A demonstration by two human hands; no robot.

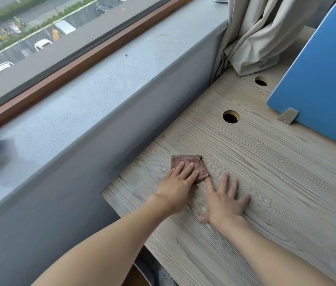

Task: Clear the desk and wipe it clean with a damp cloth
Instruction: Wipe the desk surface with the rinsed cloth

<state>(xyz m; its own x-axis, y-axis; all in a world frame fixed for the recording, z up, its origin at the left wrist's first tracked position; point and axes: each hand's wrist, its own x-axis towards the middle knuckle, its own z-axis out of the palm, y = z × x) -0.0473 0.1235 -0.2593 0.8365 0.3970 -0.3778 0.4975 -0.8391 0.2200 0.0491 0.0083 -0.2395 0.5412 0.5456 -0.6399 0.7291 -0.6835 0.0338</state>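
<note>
Straight-fingered and flat, the left grip [178, 182] presses on the small rust-brown square of coarse cloth [192, 162], not curled round it. The right grip [225, 200] is spread apart and holds nothing, palm down on the pale wood-grain tabletop [266, 182].

Take the nearer round cable hole [230, 117] as the mark. The cloth lies on the person's side of that hole and a little to its left, well apart from it, near the tabletop's window-side edge. The right grip rests just beside the cloth, also on the hole's near side. To the hole's right stands the blue rounded partition panel [318, 79], and to the hole's left runs the speckled grey stone window sill [80, 100].

With the cloth down and a hand on it, the step in hand reads as the wiping. Whether the cloth is damp cannot be told.

To do it well, slide the palm further onto the cloth: only the fingers cover its near corner, so the far corners may fold under on a push. Work in overlapping strokes along the grain, from the sill-side edge towards the hole. Go round the hole's rim without sweeping dirt into it. The right grip can brace, but should lift away so the patch under it gets wiped too. The strip between the hole and the panel's foot probably needs a slower pass
</note>
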